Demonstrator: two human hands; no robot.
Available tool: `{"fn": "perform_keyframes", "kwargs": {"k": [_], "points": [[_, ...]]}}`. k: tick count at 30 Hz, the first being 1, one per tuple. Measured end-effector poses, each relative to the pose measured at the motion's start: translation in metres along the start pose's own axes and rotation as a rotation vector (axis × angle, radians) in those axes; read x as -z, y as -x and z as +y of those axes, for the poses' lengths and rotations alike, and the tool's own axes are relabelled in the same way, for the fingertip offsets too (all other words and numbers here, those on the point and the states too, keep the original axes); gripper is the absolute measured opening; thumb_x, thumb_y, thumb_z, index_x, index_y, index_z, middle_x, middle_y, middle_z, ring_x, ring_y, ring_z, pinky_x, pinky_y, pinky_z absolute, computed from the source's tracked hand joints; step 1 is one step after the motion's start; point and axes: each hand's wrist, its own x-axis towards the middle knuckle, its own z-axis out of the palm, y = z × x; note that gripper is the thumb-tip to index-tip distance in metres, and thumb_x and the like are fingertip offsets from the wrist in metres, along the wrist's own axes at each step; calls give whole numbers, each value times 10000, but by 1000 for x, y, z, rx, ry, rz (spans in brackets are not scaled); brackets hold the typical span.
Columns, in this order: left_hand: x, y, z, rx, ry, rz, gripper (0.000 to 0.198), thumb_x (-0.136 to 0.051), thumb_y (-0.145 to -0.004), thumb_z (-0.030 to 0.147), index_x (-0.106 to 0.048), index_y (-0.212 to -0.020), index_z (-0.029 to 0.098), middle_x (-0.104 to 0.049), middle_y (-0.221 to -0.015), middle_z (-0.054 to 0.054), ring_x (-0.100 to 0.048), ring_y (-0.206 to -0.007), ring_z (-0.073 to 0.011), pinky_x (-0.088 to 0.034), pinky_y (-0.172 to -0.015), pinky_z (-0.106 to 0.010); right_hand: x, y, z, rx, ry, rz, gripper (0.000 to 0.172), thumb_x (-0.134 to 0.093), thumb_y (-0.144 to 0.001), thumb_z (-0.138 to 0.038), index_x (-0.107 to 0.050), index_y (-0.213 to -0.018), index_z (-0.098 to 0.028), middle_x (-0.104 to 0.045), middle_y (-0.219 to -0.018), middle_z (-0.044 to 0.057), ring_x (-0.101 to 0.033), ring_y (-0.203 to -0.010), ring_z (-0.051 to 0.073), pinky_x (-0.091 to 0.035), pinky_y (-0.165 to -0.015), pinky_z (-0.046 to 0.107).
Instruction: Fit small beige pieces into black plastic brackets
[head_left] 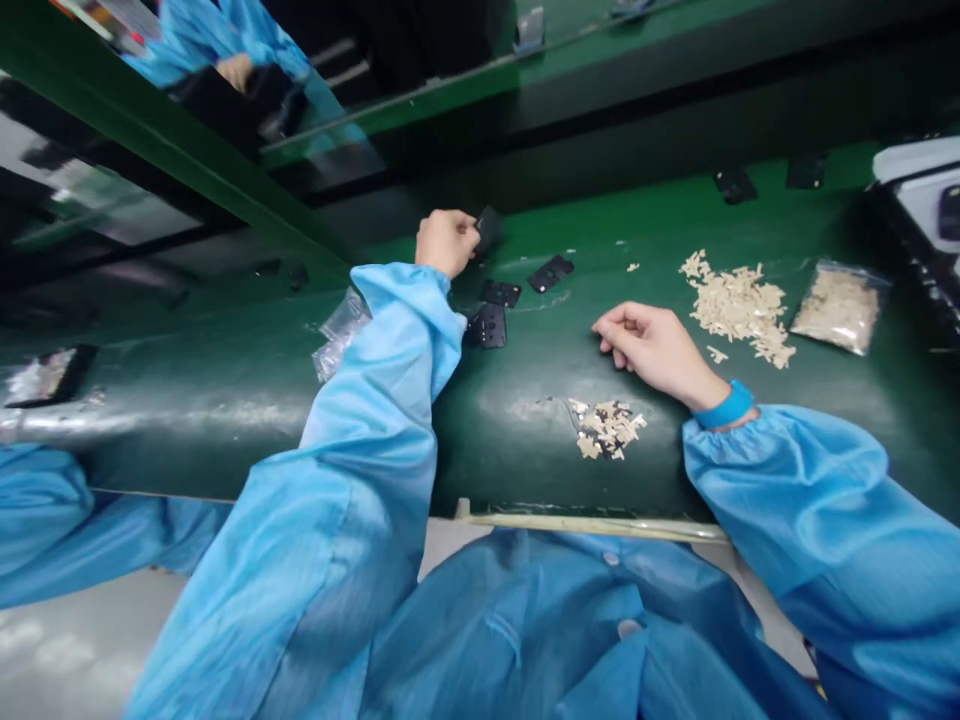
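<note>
My left hand [445,242] reaches to the far side of the green work surface and pinches a flat black plastic part [488,231] between thumb and fingers. Just nearer to me lie more black plastic parts [551,273], two of them close together by my left sleeve. My right hand [654,345], with a blue wristband [726,406], hovers above the surface with thumb and fingertips together; whether anything is between them cannot be made out. Below it is a small pile of cream-coloured flat pieces [609,430] mixed with dark bits. A larger heap of cream pieces [739,305] lies to its right.
A clear bag of cream pieces [841,308] lies at the right, near a white and black tray [919,190]. Crumpled clear plastic bags [341,333] lie left of my sleeve. Green frame bars rise behind. Another person's blue sleeve [45,500] shows at the left.
</note>
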Motion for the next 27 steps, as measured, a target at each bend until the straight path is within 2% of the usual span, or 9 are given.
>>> {"fn": "perform_keyframes", "kwargs": {"k": [2,4,6,7,10,13,17,20,27], "points": [[-18,24,15,38,177,13,354,-377,-1025,171,-591,-1276,41,-689,-1177,-132,-671,-958,-151,-584,-917,-371,2,0,-2,-10,16,-17,190,-655,-946,-340,-686,-912,-155,-697,-752,35,-558,-523,88,-425,-507,231],[-43,54,34,48,336,-23,307,-422,-1023,199,-614,-1241,102,-707,-1178,-91,-700,-939,-130,-616,-865,-317,6,2,-5,-33,43,-77,187,-676,-932,-339,-689,-901,-155,-698,-743,36,-549,-518,87,-413,-504,234],[-69,83,53,52,485,-67,252,-473,-1002,231,-643,-1171,153,-730,-1115,-54,-721,-881,-118,-636,-818,-296,12,5,-10,-62,107,-187,187,-697,-910,-344,-706,-877,-161,-692,-712,28,-537,-515,92,-405,-507,240],[-80,95,61,91,673,-88,225,-502,-980,229,-654,-1131,163,-736,-1091,-51,-727,-862,-121,-641,-819,-304,15,7,-13,-71,156,-257,182,-706,-898,-344,-720,-860,-167,-688,-696,21,-534,-522,96,-401,-513,242],[-98,117,75,118,1023,-172,172,-568,-919,232,-638,-1063,171,-751,-1038,-54,-738,-880,-134,-644,-835,-315,24,13,-23,-79,320,-469,163,-734,-856,-348,-758,-806,-195,-676,-664,-2,-539,-562,109,-372,-532,243],[-100,122,76,60,1121,-242,210,-665,-875,287,-578,-1035,183,-753,-1007,-57,-745,-950,-165,-638,-858,-338,28,18,-29,-87,398,-592,178,-764,-824,-384,-746,-772,-215,-650,-634,-23,-530,-574,118,-339,-528,248],[-99,121,71,16,1169,-255,376,-769,-842,409,-506,-1015,204,-727,-1004,-49,-747,-1054,-214,-627,-869,-354,25,21,-31,-84,491,-594,130,-783,-799,-333,-721,-751,-229,-623,-596,-44,-484,-529,109,-314,-525,259],[-100,122,72,-16,1177,-253,437,-774,-845,472,-475,-1023,208,-732,-1006,-59,-749,-1041,-224,-620,-818,-336,24,23,-33,-100,543,-600,102,-762,-784,-242,-706,-700,-228,-611,-566,-50,-450,-495,98,-306,-523,263],[-98,126,77,-52,1150,-351,367,-653,-940,476,-422,-1053,215,-772,-1028,-98,-736,-818,-154,-545,-612,-250,33,19,-34,-275,227,-644,188,-740,-810,-374,-726,-769,-191,-633,-633,-24,-484,-542,100,-341,-522,241]]}}
